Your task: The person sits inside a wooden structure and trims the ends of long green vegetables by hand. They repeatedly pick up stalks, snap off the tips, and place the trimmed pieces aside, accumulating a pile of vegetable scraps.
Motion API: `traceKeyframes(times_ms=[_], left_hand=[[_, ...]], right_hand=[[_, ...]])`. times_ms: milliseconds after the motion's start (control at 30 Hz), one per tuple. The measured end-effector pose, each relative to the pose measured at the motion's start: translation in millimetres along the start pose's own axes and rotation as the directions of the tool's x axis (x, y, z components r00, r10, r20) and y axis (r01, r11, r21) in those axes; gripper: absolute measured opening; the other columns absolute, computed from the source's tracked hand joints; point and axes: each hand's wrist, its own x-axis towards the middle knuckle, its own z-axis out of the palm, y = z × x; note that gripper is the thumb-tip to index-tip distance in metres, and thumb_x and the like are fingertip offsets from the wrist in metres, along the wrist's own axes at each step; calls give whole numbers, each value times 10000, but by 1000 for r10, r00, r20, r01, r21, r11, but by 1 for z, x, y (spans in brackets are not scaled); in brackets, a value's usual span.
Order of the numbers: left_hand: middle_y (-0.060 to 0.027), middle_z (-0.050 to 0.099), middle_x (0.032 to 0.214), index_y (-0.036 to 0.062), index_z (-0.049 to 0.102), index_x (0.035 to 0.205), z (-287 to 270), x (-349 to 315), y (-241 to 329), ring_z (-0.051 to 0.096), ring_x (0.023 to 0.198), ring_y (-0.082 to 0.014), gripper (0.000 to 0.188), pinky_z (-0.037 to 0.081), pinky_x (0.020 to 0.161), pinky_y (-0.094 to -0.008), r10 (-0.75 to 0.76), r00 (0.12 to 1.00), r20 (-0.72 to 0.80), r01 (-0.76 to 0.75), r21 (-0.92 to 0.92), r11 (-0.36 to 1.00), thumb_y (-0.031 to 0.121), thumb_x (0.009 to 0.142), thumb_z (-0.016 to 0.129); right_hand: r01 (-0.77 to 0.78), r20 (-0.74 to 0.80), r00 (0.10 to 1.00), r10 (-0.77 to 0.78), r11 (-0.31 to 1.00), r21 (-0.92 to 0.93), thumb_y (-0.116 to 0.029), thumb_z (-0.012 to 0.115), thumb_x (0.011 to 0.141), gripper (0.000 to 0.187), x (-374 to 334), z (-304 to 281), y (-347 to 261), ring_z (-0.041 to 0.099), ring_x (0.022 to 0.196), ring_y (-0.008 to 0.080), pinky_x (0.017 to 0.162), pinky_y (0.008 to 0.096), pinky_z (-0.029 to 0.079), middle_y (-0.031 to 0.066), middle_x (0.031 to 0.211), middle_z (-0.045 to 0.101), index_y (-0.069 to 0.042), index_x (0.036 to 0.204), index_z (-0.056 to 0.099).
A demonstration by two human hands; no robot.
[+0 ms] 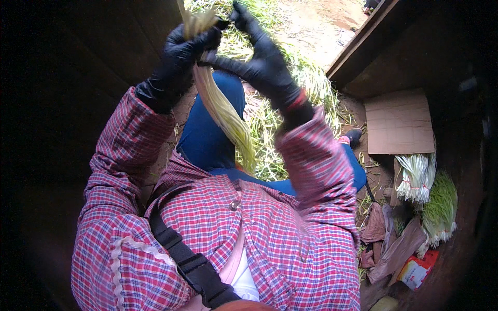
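A bunch of long pale stalks point(220, 106), white to yellow-green and resembling blanched chives, hangs over my bent knee, its lower tips drooping toward my lap. My left hand point(181, 62), in a black glove, is closed around its upper part, and the top end sticks up blurred above the fingers. Beside it, my black-gloved right hand point(267, 67) is open, thumb and forefinger spread wide. Its thumb reaches to the bunch near my left hand; whether it touches cannot be made out. A red band point(297, 99) circles the right wrist.
Loose green and pale leaves point(311, 83) litter the ground ahead. At right, a cardboard sheet point(399, 122) partly covers tied white bundles point(415, 179), with a greener bundle point(440, 207) beside them. Crumpled brownish bags point(397, 254) and a red-and-white packet point(417, 269) lie nearer. Dark walls flank me.
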Motion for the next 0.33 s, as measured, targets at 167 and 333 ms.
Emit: traceKeyframes(times_ms=[167, 333], left_hand=[[-41, 574, 822, 39, 521, 1065, -25, 4, 1, 565, 717, -129, 276, 485, 632, -266, 133, 991, -10, -129, -339, 932, 239, 876, 511], [-54, 559, 833, 44, 520, 1049, -45, -22, -32, 562, 761, -126, 270, 482, 655, -270, 77, 996, -53, -76, 16, 997, 257, 911, 427]], right_hand=[[-393, 298, 873, 386, 919, -37, -269, 725, 685, 479, -54, 57, 19, 595, 833, 252, 741, 335, 457, 144, 862, 612, -45, 1064, 536], [-209, 233, 890, 392, 805, -556, -330, 622, 715, 260, -42, 45, 28, 592, 618, 345, 554, 435, 469, 139, 630, 584, -144, 891, 576]])
